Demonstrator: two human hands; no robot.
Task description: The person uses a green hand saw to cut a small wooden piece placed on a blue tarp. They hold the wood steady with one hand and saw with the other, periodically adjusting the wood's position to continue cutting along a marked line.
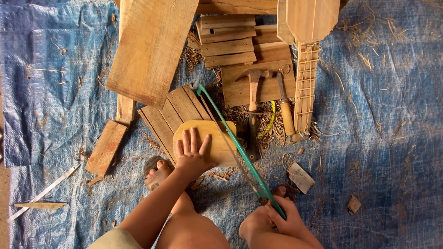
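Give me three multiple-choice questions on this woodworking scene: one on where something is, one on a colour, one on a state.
1. Where does the hammer lie?
A. on a board beyond the saw
B. in the left hand
C. on the bare tarp at far left

2. What colour is the saw frame?
A. red
B. green
C. yellow

3. How is the left hand placed?
A. clenched in a fist
B. gripping the saw
C. flat, fingers spread, on the pale rounded wood piece

Answers:
1 A, its head and wooden handle rest on a plank.
2 B, the frame is green from tip to the right hand.
3 C, the palm presses the wood.
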